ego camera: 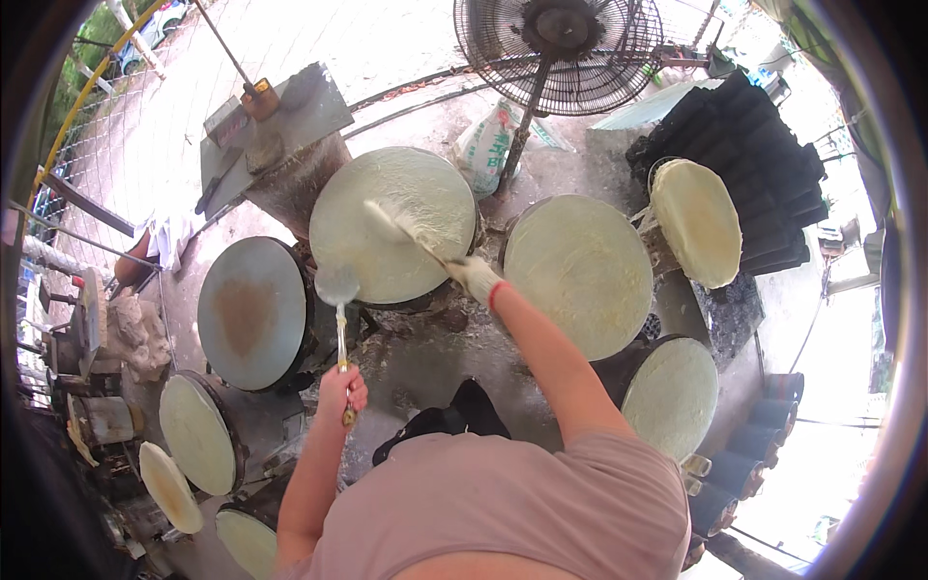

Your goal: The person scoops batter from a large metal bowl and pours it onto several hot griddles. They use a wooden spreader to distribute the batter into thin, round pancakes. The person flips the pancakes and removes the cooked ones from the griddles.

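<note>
My left hand (pixel 344 395) grips the handle of a metal spatula (pixel 338 284), whose broad blade is at the lower left rim of a round griddle. My right hand (pixel 473 278), in a whitish glove with a red band at the wrist, holds a batter-coated tool (pixel 388 223) by its handle. That tool lies over the pale batter layer (pixel 406 174) on the same griddle, with batter heaped along it. To the right, a second griddle carries another pale round sheet (pixel 578 275). On the left stands a bare griddle (pixel 250 312) with a brown patch in its middle.
More griddles with pale sheets (pixel 197 435) (pixel 670 399) stand lower left and right. Round flatbreads (pixel 697 223) (pixel 170 487) rest at both sides. A standing fan (pixel 562 29), a plastic sack (pixel 487 148), a metal-topped stand (pixel 312 94) and a dark corrugated stack (pixel 739 167) are beyond.
</note>
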A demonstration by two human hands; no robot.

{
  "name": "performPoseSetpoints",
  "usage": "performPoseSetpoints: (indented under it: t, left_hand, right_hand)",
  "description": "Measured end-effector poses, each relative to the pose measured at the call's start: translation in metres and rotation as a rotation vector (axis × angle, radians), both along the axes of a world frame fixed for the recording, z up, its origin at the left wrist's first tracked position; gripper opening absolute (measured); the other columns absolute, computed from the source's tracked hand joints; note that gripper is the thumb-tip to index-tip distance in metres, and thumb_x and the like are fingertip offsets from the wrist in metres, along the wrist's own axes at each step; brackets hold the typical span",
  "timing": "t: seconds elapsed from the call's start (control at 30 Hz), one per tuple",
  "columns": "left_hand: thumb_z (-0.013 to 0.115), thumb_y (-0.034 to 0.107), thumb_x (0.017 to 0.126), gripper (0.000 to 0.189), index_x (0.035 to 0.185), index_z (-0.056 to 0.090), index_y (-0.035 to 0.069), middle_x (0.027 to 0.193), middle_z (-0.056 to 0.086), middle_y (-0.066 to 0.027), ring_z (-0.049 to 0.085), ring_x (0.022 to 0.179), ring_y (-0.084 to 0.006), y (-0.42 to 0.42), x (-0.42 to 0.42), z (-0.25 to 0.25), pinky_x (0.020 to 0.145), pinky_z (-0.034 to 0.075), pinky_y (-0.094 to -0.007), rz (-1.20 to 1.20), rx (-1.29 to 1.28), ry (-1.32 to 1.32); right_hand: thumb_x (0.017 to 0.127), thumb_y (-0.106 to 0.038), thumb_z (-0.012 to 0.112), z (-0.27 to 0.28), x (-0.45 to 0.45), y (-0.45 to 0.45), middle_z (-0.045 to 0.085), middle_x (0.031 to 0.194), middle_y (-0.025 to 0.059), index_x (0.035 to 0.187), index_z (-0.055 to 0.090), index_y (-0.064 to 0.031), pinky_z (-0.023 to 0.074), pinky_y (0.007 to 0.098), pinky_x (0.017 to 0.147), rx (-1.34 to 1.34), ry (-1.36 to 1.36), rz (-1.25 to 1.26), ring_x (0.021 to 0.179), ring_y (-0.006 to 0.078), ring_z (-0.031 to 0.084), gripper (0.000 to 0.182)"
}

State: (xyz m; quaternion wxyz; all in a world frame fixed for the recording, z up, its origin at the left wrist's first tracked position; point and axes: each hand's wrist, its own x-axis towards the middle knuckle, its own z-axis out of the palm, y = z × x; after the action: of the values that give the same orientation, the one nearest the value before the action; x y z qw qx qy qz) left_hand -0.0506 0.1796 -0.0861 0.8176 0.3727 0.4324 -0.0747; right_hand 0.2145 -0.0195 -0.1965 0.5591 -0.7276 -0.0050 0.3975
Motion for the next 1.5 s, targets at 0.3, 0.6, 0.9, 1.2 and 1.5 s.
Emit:
performPoseSetpoints:
  t: [0.3,0.6,0.9,1.2,1.5]
  left_hand:
    - [0.053,0.009,0.081,0.012,0.087,0.043,0.006,0.056,0.041,-0.0019,0.039,0.035,-0.0127,-0.033,0.075,-0.042,0.032,0.032,-0.0286,-0.192,0.540,0.117]
    - [0.051,0.010,0.090,0.007,0.094,0.048,0.005,0.059,0.038,0.0013,0.034,0.039,-0.0055,0.020,0.014,0.044,0.033,0.030,-0.0213,-0.123,-0.056,-0.348]
    - [0.046,0.010,0.092,0.007,0.086,0.044,0.007,0.061,0.038,0.0023,0.034,0.040,-0.0030,0.010,-0.011,0.062,0.032,0.030,-0.0187,0.113,-0.328,-0.197]
    - [0.045,0.003,0.087,0.008,0.095,0.044,0.005,0.060,0.039,-0.0023,0.033,0.035,-0.0068,0.061,-0.054,0.107,0.029,0.032,-0.0220,0.207,0.194,-0.418]
    - [0.054,0.008,0.084,0.017,0.096,0.043,0.004,0.057,0.049,-0.0071,0.048,0.040,-0.0170,0.203,-0.011,-0.057,0.036,0.038,-0.0311,0.018,0.663,-0.136]
  right_hand:
    - [0.091,-0.028,0.053,-0.031,-0.146,0.027,0.054,0.065,0.0009,0.117,0.059,-0.0103,0.0290,0.0259,0.037,0.167,0.211,-0.432,0.043,0.0097,0.041,0.032]
    - [0.090,-0.018,0.052,0.002,-0.073,0.000,0.052,0.070,-0.0046,0.121,0.060,-0.0087,0.0325,0.0207,0.046,0.250,-0.024,-0.523,0.054,0.0049,0.042,0.033]
    - [0.089,-0.022,0.055,-0.035,-0.069,0.003,0.056,0.074,-0.0016,0.122,0.059,-0.0095,0.0337,0.0224,0.046,0.163,0.287,-0.124,0.053,0.0063,0.043,0.035]
    - [0.091,-0.021,0.049,-0.022,-0.071,0.051,0.045,0.067,-0.0019,0.136,0.044,-0.0205,0.0300,0.0229,0.039,0.364,0.205,-0.333,0.044,0.0073,0.037,0.045]
    - [0.093,-0.018,0.052,-0.008,-0.176,0.211,0.056,0.079,0.0002,0.132,0.050,-0.0172,0.0409,0.0252,0.047,0.278,0.138,-0.223,0.057,0.0097,0.048,0.040]
